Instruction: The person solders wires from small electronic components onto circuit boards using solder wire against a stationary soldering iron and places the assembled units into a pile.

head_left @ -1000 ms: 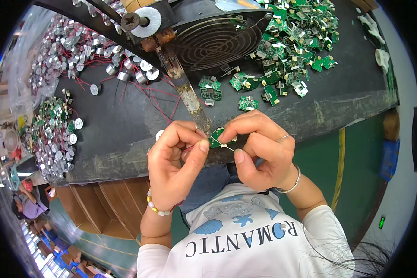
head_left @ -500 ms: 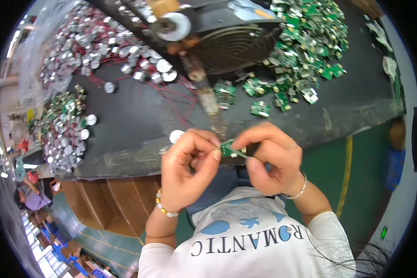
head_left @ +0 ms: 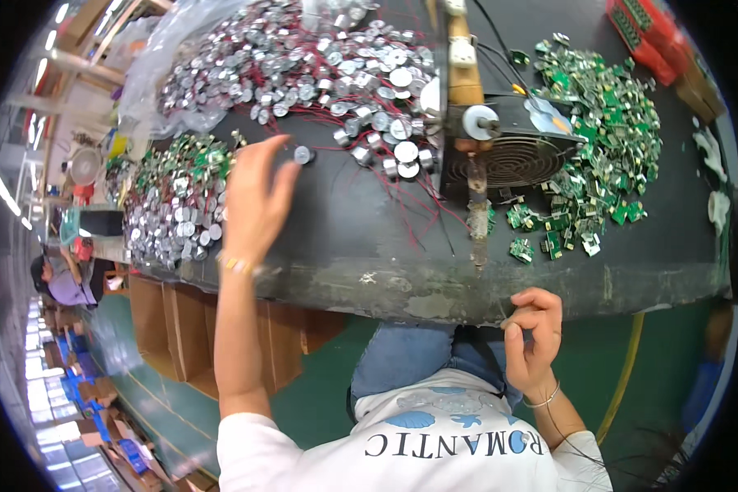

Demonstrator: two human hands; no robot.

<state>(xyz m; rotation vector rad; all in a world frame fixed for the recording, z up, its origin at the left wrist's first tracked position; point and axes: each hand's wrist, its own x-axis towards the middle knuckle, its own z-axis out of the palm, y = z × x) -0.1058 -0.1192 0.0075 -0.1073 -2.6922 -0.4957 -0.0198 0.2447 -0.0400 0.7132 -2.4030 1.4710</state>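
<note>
My left hand [head_left: 256, 197] is stretched out over the left part of the table, thumb and fingers apart, with nothing visible in it. It is beside a heap of green circuit boards joined with silver round parts [head_left: 180, 217]. A single silver motor-like disc [head_left: 303, 155] lies just past its fingertips. Near the table's front edge, my right hand [head_left: 535, 334] is closed in a pinch. Something thin and pale sticks out from its fingertips, too fine to name. Above that hand, a soldering iron [head_left: 478, 205] with a wooden handle points down towards the table edge.
Behind lies a large heap of silver motors with red wires [head_left: 385, 82]. A black fan [head_left: 517, 160] stands beside the iron. Many bare green boards [head_left: 607, 139] are piled at the right, near a red tray [head_left: 648, 37]. Cardboard boxes [head_left: 197, 328] stand below the table's left front.
My hands were together with a small green board between them. Now the left hand has moved far left without the board, and the right has drawn back, still pinched. The view has shifted.
</note>
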